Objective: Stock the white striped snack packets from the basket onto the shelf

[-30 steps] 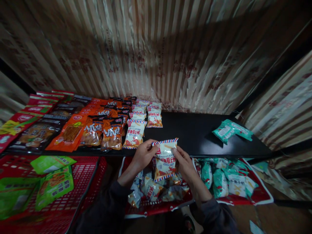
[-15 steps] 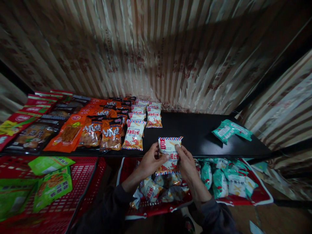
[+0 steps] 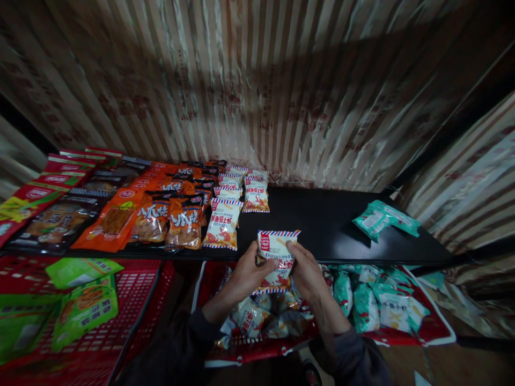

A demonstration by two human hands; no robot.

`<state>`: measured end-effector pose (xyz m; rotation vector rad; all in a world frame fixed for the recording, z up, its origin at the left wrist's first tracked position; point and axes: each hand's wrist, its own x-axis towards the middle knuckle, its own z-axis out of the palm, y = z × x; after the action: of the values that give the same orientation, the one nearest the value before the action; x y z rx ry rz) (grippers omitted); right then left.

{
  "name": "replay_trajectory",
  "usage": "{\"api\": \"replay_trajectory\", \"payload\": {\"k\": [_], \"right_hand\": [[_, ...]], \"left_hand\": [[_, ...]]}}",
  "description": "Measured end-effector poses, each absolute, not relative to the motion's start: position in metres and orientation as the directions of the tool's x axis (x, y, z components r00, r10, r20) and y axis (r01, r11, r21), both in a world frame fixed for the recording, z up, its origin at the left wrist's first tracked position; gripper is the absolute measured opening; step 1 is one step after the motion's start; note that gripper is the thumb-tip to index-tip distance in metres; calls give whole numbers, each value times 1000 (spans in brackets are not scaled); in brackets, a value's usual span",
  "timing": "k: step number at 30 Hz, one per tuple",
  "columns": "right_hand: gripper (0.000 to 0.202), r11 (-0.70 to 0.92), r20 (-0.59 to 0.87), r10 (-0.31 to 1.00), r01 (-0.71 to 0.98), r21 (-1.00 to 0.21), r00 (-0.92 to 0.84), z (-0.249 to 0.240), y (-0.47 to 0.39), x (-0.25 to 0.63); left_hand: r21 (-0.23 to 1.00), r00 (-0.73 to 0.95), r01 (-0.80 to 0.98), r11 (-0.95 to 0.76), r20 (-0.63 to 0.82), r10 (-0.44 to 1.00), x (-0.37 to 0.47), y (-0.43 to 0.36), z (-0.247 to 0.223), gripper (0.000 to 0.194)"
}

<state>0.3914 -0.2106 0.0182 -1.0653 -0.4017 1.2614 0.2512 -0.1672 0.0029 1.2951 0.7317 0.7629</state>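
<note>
Between my hands is a white snack bag (image 3: 277, 247) with striped red and blue edges, its printed front facing me. My left hand (image 3: 250, 272) grips its left side, thumb across the front. On the right side, my right hand (image 3: 306, 268) holds it with the thumb near the upper corner. The bag is above the front edge of the black shelf (image 3: 308, 225). Matching white bags (image 3: 222, 224) stand in a row on the shelf, with a second, shorter row (image 3: 256, 193) beside it. Below my hands, a red basket (image 3: 249, 358) holds more such bags (image 3: 250, 317).
Orange snack bags (image 3: 185, 222), dark bags (image 3: 60, 222) and red packets (image 3: 30, 198) fill the shelf's left. Two teal bags (image 3: 372, 220) lie at its right. More teal bags (image 3: 366, 305) are in the basket. Another red basket (image 3: 139, 289) holds green packets (image 3: 86, 311).
The held white bag has shifted slightly left and down relative to the shelf, and its top leans a little differently. Both hands keep hold of it. The view has moved slightly.
</note>
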Motion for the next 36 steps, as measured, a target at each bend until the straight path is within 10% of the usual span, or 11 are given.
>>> {"api": "replay_trajectory", "payload": {"k": [17,26,36], "right_hand": [[43,92,-239,815,-525,-846,529,9,-205,404],[46,149,261,711,223,-963,652,6,-209,438],[26,60,91,735,69,-996,672,4,-212,445]], "left_hand": [[953,554,-168,253,-121,824,258,-175,9,54],[949,489,310,-63,-102,866,252,-173,17,55],[894,630,383,-232,-70,774,252,-180,29,42]]}}
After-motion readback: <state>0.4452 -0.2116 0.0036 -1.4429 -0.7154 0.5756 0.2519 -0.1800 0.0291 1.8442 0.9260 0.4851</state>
